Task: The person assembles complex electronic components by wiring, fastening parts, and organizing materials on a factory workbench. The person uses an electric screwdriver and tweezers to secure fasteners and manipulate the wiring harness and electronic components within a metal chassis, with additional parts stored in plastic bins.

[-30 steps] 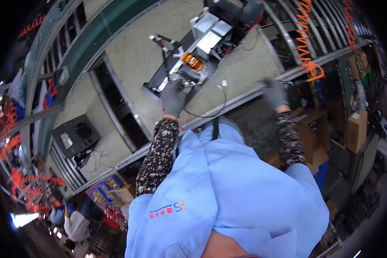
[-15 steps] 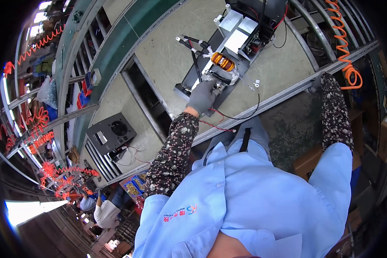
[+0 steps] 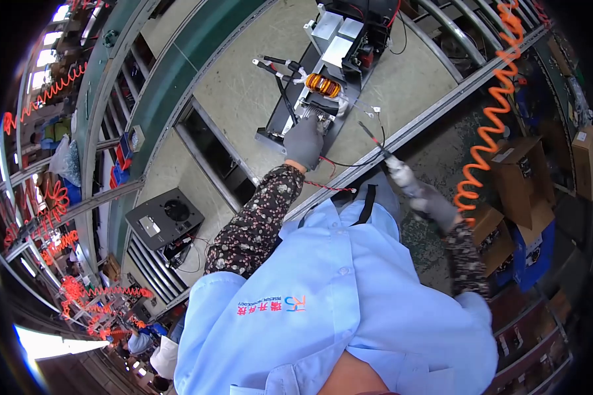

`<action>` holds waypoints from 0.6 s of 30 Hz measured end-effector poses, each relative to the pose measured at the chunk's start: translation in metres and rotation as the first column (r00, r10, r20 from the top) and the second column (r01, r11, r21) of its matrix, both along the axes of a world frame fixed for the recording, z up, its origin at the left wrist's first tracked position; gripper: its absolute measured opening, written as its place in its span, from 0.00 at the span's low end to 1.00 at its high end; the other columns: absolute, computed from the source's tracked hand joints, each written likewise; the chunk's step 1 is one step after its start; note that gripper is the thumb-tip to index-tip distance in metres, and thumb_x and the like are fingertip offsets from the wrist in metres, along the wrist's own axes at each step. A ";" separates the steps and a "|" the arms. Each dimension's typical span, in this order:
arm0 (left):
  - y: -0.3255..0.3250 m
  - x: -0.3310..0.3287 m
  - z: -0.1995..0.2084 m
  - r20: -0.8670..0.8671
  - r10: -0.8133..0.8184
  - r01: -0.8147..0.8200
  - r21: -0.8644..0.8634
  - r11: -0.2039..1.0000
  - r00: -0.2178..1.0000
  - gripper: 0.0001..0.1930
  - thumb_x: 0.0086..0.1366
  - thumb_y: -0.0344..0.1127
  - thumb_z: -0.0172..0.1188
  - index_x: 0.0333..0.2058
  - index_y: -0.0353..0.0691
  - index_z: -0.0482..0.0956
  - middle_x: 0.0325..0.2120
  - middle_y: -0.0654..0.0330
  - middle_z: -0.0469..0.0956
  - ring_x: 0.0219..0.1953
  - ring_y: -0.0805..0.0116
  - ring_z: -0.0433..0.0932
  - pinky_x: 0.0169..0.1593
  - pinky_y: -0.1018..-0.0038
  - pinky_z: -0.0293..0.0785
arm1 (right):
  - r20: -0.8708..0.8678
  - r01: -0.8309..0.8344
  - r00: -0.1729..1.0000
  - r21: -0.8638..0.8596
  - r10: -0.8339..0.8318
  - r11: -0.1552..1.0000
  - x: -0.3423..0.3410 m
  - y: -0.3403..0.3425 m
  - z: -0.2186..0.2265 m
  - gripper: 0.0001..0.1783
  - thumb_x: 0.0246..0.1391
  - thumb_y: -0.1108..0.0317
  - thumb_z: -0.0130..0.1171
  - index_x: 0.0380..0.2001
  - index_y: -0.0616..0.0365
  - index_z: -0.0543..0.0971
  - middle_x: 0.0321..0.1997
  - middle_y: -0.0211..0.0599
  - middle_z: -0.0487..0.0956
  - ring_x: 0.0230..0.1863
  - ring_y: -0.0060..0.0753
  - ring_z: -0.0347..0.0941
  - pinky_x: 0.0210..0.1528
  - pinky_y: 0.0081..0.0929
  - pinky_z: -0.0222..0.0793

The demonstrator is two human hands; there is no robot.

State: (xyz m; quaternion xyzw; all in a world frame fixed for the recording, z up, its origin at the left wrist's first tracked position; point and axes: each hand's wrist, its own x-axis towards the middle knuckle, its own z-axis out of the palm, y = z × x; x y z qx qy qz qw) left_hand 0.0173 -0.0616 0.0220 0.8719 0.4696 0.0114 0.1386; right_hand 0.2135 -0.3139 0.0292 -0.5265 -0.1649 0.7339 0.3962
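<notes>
My left hand (image 3: 303,141), in a grey glove, reaches onto a dark metal chassis (image 3: 277,118). Its fingers are bent down at a silvery metal part near the chassis's near end; what they grip is hidden. Just beyond them sits a copper-wound ring coil (image 3: 323,85), beside black cables (image 3: 275,66) with metal lugs. My right hand (image 3: 436,205), gloved too, is wrapped round a powered screwdriver (image 3: 402,172). The tool's long thin bit points up and left, over the bench edge, apart from the chassis. An orange coiled hose (image 3: 491,141) comes down to my right hand.
A black box with a fan (image 3: 165,217) stands on the bench to the left. Rollers (image 3: 451,36) lie beyond the chassis at the right. Open cardboard boxes (image 3: 524,174) are at the far right. Loose red and black wires hang by the front rail (image 3: 428,115).
My right hand has come from the rail at the far right toward the middle, now with the screwdriver and its stretched hose. My left hand stays at the chassis.
</notes>
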 end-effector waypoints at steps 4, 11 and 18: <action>0.022 -0.002 0.014 -0.069 -0.122 0.115 -0.102 0.988 0.990 0.11 0.54 0.39 0.47 0.30 0.41 0.74 0.23 0.49 0.73 0.28 0.50 0.72 0.32 0.59 0.66 | 0.198 0.175 0.959 0.157 -0.204 0.972 -0.060 0.028 -0.030 0.18 0.38 0.63 0.57 0.34 0.61 0.70 0.24 0.31 0.71 0.24 0.20 0.67 0.25 0.19 0.63; 0.030 0.002 0.011 -0.161 -0.290 0.277 -0.099 0.956 0.943 0.10 0.53 0.39 0.49 0.28 0.40 0.74 0.24 0.50 0.73 0.29 0.51 0.72 0.33 0.61 0.67 | 0.540 -0.028 0.841 0.089 -0.025 0.996 -0.071 0.041 -0.023 0.21 0.37 0.62 0.59 0.36 0.61 0.71 0.32 0.42 0.74 0.33 0.35 0.70 0.36 0.26 0.64; 0.032 -0.003 0.006 -0.069 -0.182 0.169 -0.160 0.972 0.981 0.11 0.53 0.41 0.48 0.29 0.41 0.75 0.26 0.51 0.73 0.32 0.52 0.72 0.35 0.61 0.67 | 0.546 -0.027 0.832 0.215 -0.097 0.976 -0.068 0.040 -0.032 0.19 0.37 0.65 0.58 0.34 0.63 0.71 0.32 0.44 0.73 0.33 0.43 0.69 0.37 0.28 0.64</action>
